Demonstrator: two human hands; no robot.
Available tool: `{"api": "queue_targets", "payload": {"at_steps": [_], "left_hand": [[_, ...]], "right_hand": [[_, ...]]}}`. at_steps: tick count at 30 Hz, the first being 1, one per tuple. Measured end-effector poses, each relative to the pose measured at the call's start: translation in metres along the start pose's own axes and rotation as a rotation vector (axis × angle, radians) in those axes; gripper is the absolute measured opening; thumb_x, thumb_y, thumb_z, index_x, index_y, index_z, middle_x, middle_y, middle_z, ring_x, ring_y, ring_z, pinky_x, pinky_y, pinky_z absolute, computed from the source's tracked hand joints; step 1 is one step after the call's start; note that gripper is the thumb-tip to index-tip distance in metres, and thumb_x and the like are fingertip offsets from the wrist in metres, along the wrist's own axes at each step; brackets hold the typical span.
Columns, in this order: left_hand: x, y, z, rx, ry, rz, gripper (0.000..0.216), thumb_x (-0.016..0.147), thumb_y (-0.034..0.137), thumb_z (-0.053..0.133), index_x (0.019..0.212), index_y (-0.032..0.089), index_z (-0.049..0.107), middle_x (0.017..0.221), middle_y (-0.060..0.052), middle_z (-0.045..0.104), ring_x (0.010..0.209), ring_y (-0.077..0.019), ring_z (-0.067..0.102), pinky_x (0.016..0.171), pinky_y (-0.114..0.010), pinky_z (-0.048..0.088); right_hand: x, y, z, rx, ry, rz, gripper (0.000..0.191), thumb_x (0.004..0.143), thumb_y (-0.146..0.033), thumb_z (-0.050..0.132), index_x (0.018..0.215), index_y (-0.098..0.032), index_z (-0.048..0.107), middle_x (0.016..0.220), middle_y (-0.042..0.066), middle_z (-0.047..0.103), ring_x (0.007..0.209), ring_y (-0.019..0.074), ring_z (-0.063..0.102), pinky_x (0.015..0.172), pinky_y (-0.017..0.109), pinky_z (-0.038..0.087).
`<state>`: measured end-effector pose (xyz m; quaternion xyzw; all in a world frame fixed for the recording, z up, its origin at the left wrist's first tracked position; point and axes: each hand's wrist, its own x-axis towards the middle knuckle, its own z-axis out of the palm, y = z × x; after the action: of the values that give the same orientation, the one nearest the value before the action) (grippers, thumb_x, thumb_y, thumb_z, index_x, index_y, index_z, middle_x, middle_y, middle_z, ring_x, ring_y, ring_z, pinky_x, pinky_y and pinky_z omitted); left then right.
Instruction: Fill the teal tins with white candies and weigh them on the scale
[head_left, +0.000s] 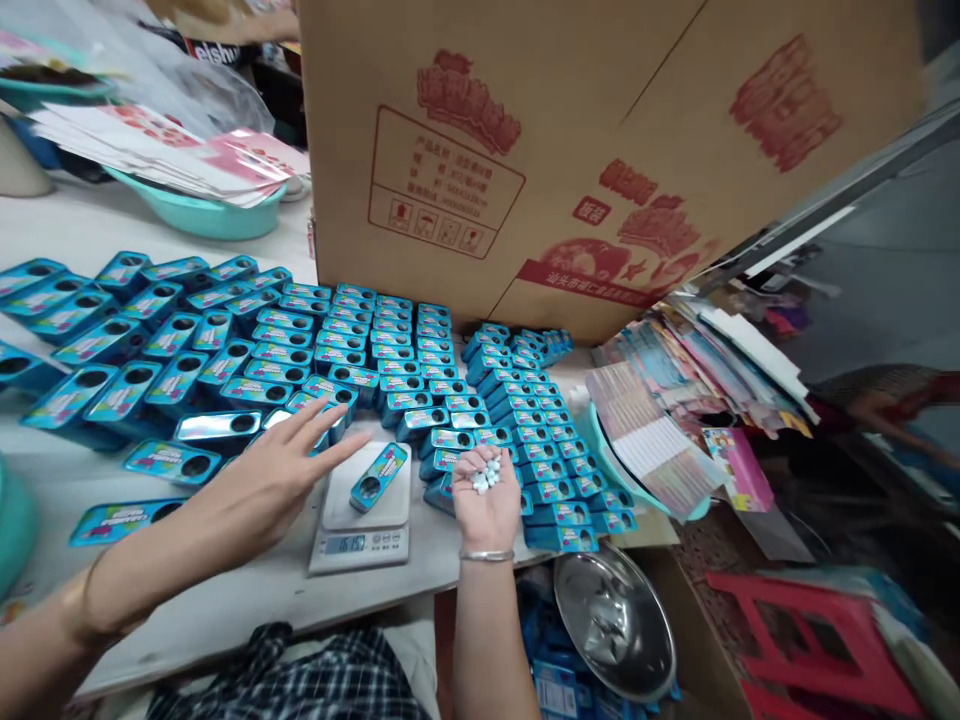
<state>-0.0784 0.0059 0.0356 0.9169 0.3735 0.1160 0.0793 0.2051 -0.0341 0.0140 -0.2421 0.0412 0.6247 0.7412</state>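
Observation:
A small grey digital scale point(360, 530) sits on the white table with one blue tin box point(379, 476) lying on its pan. My left hand point(266, 483) hovers just left of the scale, fingers stretched out and apart, holding nothing. My right hand point(486, 495) is palm up to the right of the scale, cupped around several small white candies point(486, 473). Many rows of the same blue tin boxes point(390, 370) cover the table behind and beside both hands.
A large cardboard carton point(600, 150) stands behind the tins. Teal basins with printed cards point(202, 205) sit at the back left, and more card stacks point(675, 400) lie to the right. A steel bowl point(615, 620) and a red stool point(817, 640) are below the table edge.

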Motion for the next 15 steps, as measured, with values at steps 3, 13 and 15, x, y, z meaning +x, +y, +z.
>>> {"api": "queue_targets", "payload": {"at_steps": [3,13,15], "left_hand": [[0.015,0.006,-0.001,0.031,-0.061,0.063,0.101,0.068,-0.005,0.048,0.153,0.043,0.023,0.166,-0.007,0.018,0.151,-0.0396,0.016,0.114,-0.062,0.032],[0.046,0.010,0.032,0.046,-0.201,0.228,0.090,0.068,-0.009,0.044,0.144,0.039,0.042,0.163,-0.007,0.028,0.152,-0.0306,0.019,0.117,-0.056,0.024],[0.049,0.008,0.035,0.026,-0.181,0.199,0.069,0.071,-0.004,0.048,0.133,0.025,0.052,0.152,-0.013,0.044,0.146,-0.0301,0.032,0.115,-0.051,0.030]], "right_hand": [[-0.002,-0.004,-0.001,0.024,0.025,-0.013,0.018,0.091,-0.024,0.052,0.075,-0.021,0.045,0.066,-0.007,0.048,0.056,0.0069,0.046,0.054,0.020,0.043],[-0.004,0.018,0.010,0.045,0.154,0.022,0.019,0.091,-0.028,0.054,0.074,-0.021,0.050,0.065,-0.005,0.057,0.062,0.0083,0.058,0.065,0.025,0.054],[-0.005,0.025,0.011,0.056,0.197,0.029,0.020,0.091,-0.030,0.055,0.073,-0.021,0.052,0.065,-0.005,0.060,0.064,0.0092,0.061,0.072,0.028,0.057]]}}
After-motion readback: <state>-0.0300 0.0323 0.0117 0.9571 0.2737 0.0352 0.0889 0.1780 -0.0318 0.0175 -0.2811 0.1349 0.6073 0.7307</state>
